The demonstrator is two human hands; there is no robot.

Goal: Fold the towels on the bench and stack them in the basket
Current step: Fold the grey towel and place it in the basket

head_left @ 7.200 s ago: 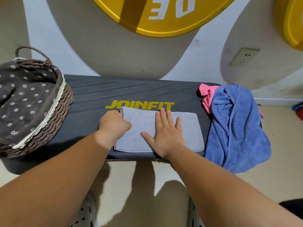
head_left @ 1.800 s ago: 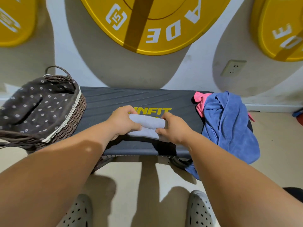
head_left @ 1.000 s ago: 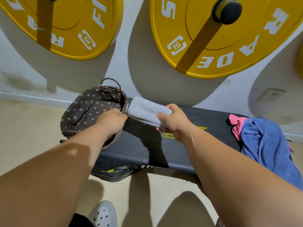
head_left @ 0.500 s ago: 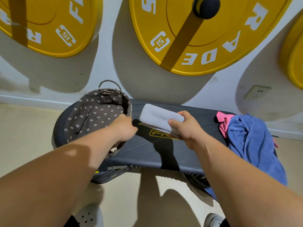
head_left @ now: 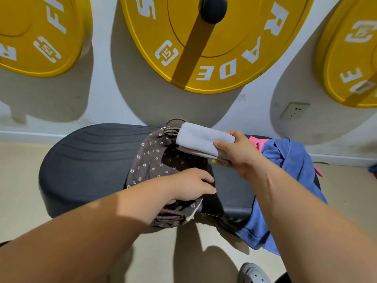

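Once the left grip (head_left: 191,185), clamped on the basket (head_left: 155,158), had dragged it along the worktop (head_left: 87,160), the towel (head_left: 202,139) pinched in the right grip (head_left: 238,154) hung over its 1 o'clock rim, ready to drop.

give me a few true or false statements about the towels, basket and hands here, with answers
1. The right hand grips a folded grey towel. True.
2. The grey towel lies inside the basket. False: it is held up over the basket's far rim.
3. The left hand holds the basket's near rim. True.
4. The blue towel is neatly folded. False: it lies crumpled, hanging off the bench.
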